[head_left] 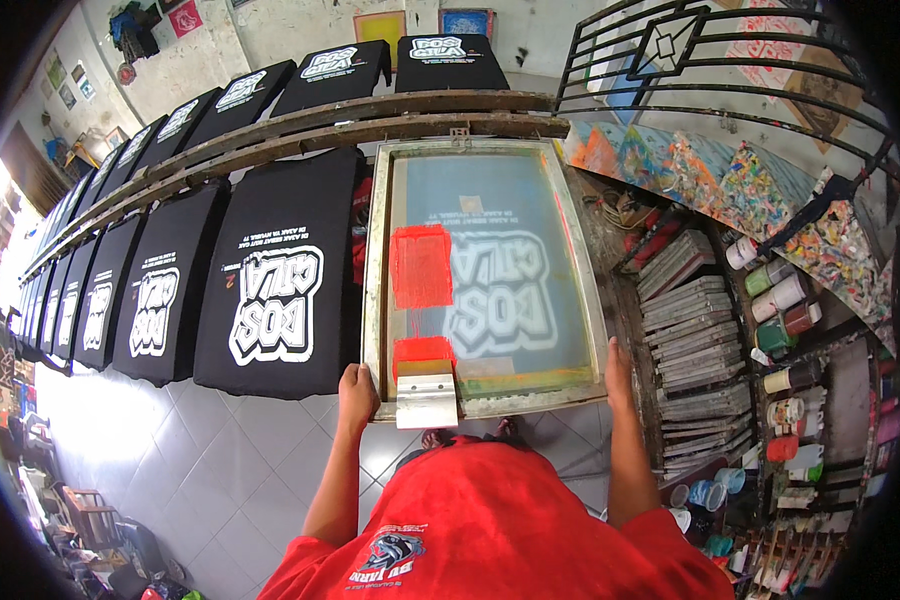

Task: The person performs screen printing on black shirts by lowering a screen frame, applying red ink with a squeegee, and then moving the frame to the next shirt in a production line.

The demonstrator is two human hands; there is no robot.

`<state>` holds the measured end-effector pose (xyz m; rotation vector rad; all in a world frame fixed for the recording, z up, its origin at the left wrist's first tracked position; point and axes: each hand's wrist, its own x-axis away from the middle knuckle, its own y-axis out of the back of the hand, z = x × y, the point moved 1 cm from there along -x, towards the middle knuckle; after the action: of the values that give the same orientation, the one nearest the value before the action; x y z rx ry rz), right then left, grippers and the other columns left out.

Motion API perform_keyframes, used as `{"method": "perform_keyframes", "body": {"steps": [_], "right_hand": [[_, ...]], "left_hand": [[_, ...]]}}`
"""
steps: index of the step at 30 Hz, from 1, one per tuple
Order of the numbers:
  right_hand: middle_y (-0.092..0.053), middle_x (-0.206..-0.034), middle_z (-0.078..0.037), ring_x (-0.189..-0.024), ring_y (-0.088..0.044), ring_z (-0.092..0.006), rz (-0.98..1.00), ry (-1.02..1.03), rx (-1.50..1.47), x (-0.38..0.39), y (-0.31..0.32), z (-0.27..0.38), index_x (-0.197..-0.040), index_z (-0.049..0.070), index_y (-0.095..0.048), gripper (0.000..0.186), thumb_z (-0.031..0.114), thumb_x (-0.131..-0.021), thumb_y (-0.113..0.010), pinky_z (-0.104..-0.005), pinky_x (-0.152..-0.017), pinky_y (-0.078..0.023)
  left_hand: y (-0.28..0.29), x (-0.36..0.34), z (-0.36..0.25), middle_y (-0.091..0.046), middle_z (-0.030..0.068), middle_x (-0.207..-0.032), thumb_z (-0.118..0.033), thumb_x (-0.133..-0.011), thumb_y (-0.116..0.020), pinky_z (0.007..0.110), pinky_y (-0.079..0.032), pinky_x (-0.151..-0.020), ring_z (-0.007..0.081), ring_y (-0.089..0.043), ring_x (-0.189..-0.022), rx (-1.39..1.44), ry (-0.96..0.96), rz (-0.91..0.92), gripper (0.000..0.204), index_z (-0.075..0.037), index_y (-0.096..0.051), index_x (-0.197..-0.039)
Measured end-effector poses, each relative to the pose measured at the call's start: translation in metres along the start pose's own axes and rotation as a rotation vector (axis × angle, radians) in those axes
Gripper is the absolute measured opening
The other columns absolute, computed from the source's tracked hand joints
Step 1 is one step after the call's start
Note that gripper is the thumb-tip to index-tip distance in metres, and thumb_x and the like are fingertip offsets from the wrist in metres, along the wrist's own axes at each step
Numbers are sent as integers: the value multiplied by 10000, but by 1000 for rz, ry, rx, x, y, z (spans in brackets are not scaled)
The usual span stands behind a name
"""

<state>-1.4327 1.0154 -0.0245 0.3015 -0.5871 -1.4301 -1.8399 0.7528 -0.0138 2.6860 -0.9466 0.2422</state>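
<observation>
Both my hands hold a screen printing frame (585, 290) by its near corners. My left hand (358, 394) closes round the near left corner, and my right hand (619, 372) grips the right side near its front; the fingers of both are partly hidden. Two patches of red ink (423, 268) lie on the left part of the blue-grey mesh (515, 205). A squeegee (427, 398) leans over the near rim, its far edge against the lower red patch. White lettering shows faintly through the mesh.
Left of the frame, black printed T-shirts (280, 215) lie on boards in a row. More shirts (333, 75) lie beyond a long metal rail (300, 110). On the right are stacked grey slabs (695, 340), ink tubs (778, 295) and a paint-splashed board (690, 180).
</observation>
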Motion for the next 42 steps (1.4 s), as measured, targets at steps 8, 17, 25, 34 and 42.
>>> {"method": "perform_keyframes", "body": {"steps": [8, 17, 25, 34, 42], "right_hand": [[-469, -1410, -193, -1291, -446, -300, 78, -125, -383, 1, 16, -18, -1418, 15, -416, 721, 582, -972, -385, -408, -1068, -326], [-532, -1334, -153, -1227, -504, -283, 21, -187, -533, 57, 27, -37, -1369, 30, -478, 625, 517, -978, -455, -404, -1017, -397], [-549, -1246, -185, -1170, -525, -334, 61, 854, 226, 136, -22, 72, -1265, 16, -542, 530, 263, -827, -712, -415, -988, -422], [-512, -1249, -109, -1186, -479, -292, 751, 1193, 667, 181, -150, 167, -1263, 23, -534, 711, 350, -687, -794, -410, -979, -426], [-626, -1101, -141, -1016, -602, -315, 494, 1071, 626, 156, -173, 199, -1138, 38, -601, 404, 114, -748, -672, -429, -835, -503]], "left_hand": [[1, -26, 58, -434, -25, -611, -235, -1014, -440, 247, -296, -382, 68, -343, -422, 72, -79, 26, 230, -37, -537, -949], [2, 10, 38, -557, 34, -738, -282, -1011, -450, 263, -405, -563, 85, -475, -618, -15, -137, -63, 304, -8, -564, -1076], [-2, 9, 31, -634, 84, -797, -196, -967, -527, 294, -461, -655, 125, -570, -703, -23, -107, -184, 249, 27, -595, -1052], [-3, 10, 31, -651, 128, -808, -206, -945, -552, 346, -488, -672, 196, -615, -716, -60, -90, -209, 252, -13, -595, -1102], [-4, 11, 32, -642, 173, -887, -181, -953, -536, 395, -484, -747, 296, -626, -809, -36, -136, -145, 249, -15, -549, -1139]]}}
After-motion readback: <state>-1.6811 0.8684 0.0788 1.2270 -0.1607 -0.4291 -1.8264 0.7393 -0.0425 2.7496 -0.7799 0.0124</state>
